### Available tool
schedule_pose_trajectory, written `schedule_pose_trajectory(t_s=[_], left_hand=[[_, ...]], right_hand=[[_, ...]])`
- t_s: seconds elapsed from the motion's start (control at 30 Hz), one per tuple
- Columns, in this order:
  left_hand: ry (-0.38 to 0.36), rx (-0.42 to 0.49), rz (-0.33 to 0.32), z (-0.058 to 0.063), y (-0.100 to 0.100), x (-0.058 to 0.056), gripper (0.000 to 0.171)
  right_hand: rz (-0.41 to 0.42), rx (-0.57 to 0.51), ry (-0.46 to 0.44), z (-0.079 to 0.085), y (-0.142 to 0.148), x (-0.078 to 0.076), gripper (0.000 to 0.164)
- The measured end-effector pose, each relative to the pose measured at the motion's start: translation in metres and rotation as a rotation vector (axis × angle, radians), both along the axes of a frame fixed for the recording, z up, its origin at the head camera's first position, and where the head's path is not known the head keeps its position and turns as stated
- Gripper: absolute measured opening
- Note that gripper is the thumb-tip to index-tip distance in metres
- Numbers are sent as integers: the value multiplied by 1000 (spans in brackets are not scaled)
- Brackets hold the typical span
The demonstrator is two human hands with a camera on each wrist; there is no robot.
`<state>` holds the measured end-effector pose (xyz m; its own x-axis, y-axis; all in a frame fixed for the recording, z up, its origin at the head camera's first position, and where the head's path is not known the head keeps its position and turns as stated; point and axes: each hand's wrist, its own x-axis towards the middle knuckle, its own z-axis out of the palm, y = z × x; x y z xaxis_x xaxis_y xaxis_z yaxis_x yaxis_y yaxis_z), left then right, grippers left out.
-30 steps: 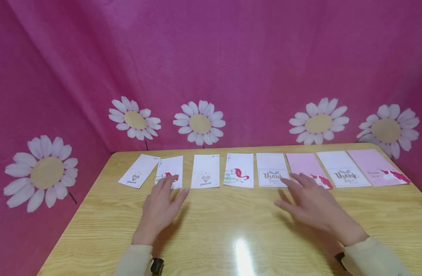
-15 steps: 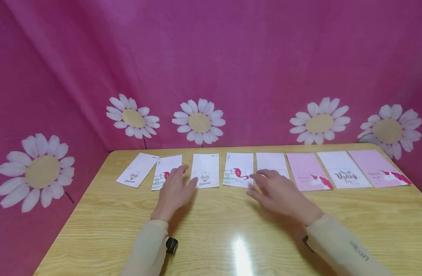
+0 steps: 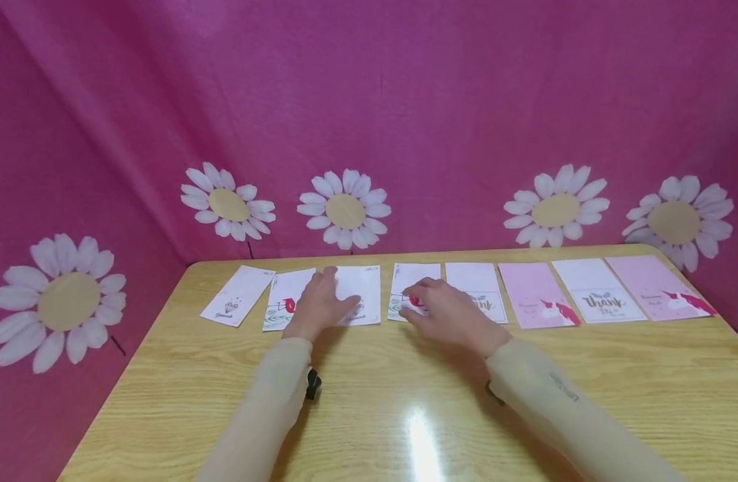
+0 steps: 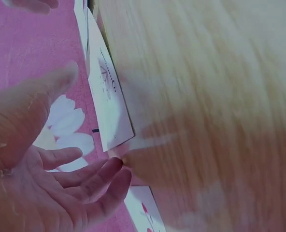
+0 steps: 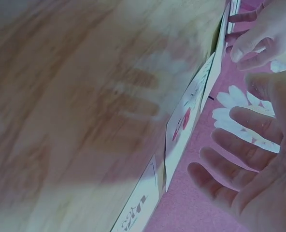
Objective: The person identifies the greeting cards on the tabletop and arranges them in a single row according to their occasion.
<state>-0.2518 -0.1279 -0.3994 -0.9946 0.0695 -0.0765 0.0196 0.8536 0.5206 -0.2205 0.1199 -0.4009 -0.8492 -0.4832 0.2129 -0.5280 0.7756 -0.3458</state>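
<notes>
A row of paper cards lies along the table's far side in the head view. My left hand (image 3: 321, 304) hovers with spread, relaxed fingers between a flamingo card (image 3: 277, 304) and a white diamond card (image 3: 364, 288), partly covering both. Over the second flamingo card (image 3: 414, 271) is my right hand (image 3: 450, 311), its palm also hiding part of a "Thank you" card (image 3: 480, 278). Both wrist views show loosely bent fingers holding nothing. The left wrist view has the diamond card (image 4: 109, 101) beside the fingertips; the right wrist view has the flamingo card (image 5: 179, 133) beside that hand.
Another diamond card (image 3: 239, 294) lies tilted at the row's left end, its corner close to the flamingo card. Rightward lie a pink unicorn card (image 3: 528, 288), another "Thank you" card (image 3: 592, 284) and a second unicorn card (image 3: 652, 281). A pink daisy-print curtain (image 3: 441, 134) hangs behind the wooden table (image 3: 369, 428).
Both hands have moved: the left rightward from the left flamingo card, the right leftward from the "Thank you" and pink unicorn cards to the second flamingo card. The left flamingo card has shifted slightly left.
</notes>
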Motion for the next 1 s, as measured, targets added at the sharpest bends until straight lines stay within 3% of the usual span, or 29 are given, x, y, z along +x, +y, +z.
schedule_pose_trajectory(t_s=[0.1,0.2,0.4,0.57,0.67,0.83,1.0], left_hand=[[-52,-39,30,-2,5,-2,97],[-53,-81,42,-4,7,-4,102],[-35,-117,44,-5,6,-8,102],[-35,-81,41,-8,5,-11,96],[-19,-69,44,-8,4,-12,86],[99,-73,90,-4,-1,-10,49],[166,56,129,1,-10,-8,27]], right_hand=[[-1,-22,-14,-2,-3,-6,35],[19,-33,-12,-4,-7,-13,33],[25,-56,-16,-4,-16,-29,34],[1,-101,-62,-2,-23,-40,35],[-24,-116,-101,-3,-25,-45,35],[-35,-139,-141,-3,-26,-47,41],[-52,-197,-162,-2,-28,-46,49]])
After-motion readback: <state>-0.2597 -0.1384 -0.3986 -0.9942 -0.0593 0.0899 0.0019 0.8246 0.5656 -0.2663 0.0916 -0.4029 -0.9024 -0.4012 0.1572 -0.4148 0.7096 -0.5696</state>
